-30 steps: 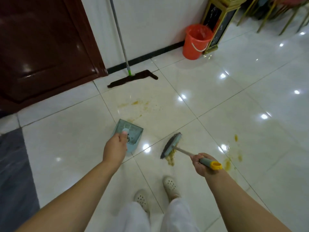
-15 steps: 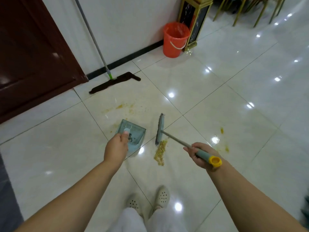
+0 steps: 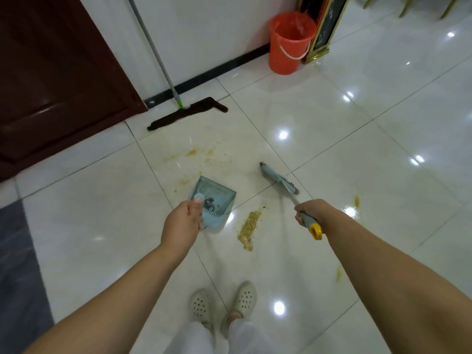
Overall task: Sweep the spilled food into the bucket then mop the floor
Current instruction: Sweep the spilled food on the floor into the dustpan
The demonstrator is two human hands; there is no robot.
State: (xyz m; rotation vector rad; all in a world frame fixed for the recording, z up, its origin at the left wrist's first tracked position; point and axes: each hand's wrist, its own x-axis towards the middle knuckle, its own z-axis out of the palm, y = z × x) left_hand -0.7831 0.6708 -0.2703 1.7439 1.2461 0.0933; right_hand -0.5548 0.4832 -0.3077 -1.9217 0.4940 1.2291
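My left hand (image 3: 182,222) grips the handle of a pale blue dustpan (image 3: 213,198), which holds some dark debris and hangs just over the tiles. My right hand (image 3: 310,212) grips the grey, yellow-tipped handle of a small broom (image 3: 278,178), whose head is lifted off the floor beyond the hand. Between pan and broom lies a swept line of yellowish food crumbs (image 3: 249,229). More smears and crumbs (image 3: 201,155) spread beyond the dustpan. An orange bucket (image 3: 290,42) with a liner stands against the wall at the back. A flat mop (image 3: 187,112) leans on the wall.
A dark red door (image 3: 56,80) fills the left. A gold-framed black stand (image 3: 324,26) is right of the bucket. Yellow spots (image 3: 356,200) mark the tiles at right, and another smear (image 3: 339,274) lies nearer me. My white shoes (image 3: 222,301) stand below the crumbs.
The broom head has swung away from the crumb line to the right and turned. The dustpan and my left hand hold about the same place. The view shifted slightly.
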